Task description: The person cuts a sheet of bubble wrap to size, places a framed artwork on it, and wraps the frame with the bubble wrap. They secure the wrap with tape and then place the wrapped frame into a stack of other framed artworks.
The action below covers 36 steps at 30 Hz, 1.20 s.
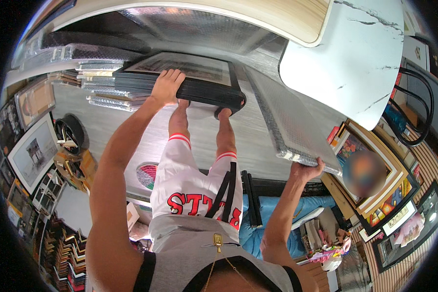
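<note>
My left hand (168, 87) is closed over the near edge of a black picture frame (233, 82). That frame tops a tight group of dark frames standing on the floor by my feet, with a grey-toned picture in it. My right hand (307, 169) is shut on the near end of a flat, bubble-wrapped panel (297, 129), which leans at a slant to the right of my legs. What lies inside the wrap cannot be made out. Under the hand, its thumb and some finger parts are hidden.
Bubble-wrapped flat packages (102, 80) are stacked left of the black frames. A white marble-patterned tabletop (345, 58) overhangs at upper right. Framed pictures (365, 165) lean on the right. Frame corner samples (68, 253) hang at lower left, and a round black bin (70, 131) stands on the left.
</note>
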Each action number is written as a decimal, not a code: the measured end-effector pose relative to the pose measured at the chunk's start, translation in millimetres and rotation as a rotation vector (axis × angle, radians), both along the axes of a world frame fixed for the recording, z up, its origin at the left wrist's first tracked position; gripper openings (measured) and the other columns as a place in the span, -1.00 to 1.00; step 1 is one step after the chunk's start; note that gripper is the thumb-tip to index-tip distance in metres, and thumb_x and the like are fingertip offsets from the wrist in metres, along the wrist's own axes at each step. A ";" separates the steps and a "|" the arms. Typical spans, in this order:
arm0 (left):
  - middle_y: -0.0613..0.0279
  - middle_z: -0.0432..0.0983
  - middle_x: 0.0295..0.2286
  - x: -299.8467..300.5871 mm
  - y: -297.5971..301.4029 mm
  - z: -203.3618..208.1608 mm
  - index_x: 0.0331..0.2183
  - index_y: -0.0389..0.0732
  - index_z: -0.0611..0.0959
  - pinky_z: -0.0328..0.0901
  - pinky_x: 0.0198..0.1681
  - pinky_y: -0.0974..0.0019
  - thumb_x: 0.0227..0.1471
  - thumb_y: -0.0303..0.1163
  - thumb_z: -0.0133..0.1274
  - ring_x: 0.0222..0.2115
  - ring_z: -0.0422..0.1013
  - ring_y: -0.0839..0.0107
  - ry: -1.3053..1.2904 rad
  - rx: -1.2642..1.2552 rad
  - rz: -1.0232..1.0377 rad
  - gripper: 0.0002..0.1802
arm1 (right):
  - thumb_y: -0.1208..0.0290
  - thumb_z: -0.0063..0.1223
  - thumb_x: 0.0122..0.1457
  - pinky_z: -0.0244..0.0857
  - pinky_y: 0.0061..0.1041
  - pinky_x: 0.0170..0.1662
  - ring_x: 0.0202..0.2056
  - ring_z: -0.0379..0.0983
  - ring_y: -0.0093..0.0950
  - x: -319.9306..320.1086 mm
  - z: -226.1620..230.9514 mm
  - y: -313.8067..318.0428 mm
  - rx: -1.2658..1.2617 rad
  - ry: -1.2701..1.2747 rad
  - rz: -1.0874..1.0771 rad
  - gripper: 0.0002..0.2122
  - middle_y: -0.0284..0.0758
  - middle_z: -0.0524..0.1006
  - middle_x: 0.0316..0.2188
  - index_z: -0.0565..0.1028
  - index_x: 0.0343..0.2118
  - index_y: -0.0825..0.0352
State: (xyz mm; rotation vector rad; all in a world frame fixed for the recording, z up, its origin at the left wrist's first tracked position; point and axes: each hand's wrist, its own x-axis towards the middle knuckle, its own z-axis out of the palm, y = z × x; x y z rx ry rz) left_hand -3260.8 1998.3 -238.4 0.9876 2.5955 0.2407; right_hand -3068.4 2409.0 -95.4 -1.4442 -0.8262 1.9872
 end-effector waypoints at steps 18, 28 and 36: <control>0.20 0.33 -0.28 11.2 -4.0 12.3 -0.24 -0.15 0.42 0.14 -0.16 0.23 -0.70 -0.23 0.33 -0.21 0.26 0.22 -0.119 0.001 0.025 -0.21 | 0.36 0.00 -0.16 0.30 -0.06 -0.05 -0.08 0.34 -0.17 -118.6 -41.9 -124.1 -0.206 0.175 0.025 -0.50 -0.13 0.37 -0.12 0.26 -0.09 0.42; 0.22 0.34 -0.29 17.1 -10.8 0.1 -0.22 -0.15 0.44 0.14 -0.15 0.28 -0.69 -0.38 0.26 -0.22 0.27 0.26 -0.051 0.099 0.023 -0.25 | 0.35 0.01 -0.14 0.31 -0.34 -0.07 -0.14 0.38 -0.35 -164.1 -39.9 -214.9 -0.244 0.156 0.035 -0.57 -0.28 0.42 -0.21 0.33 -0.15 0.38; 0.17 0.29 0.00 15.9 -11.5 0.9 -0.06 -0.16 0.36 0.00 0.13 0.20 -0.47 -0.25 0.26 0.09 0.14 0.25 -0.186 -0.053 -0.019 -0.19 | 0.36 -0.01 -0.13 0.30 -0.36 -0.05 -0.14 0.38 -0.37 -192.8 -70.7 -280.1 -0.305 0.147 0.049 -0.62 -0.32 0.42 -0.22 0.35 -0.18 0.33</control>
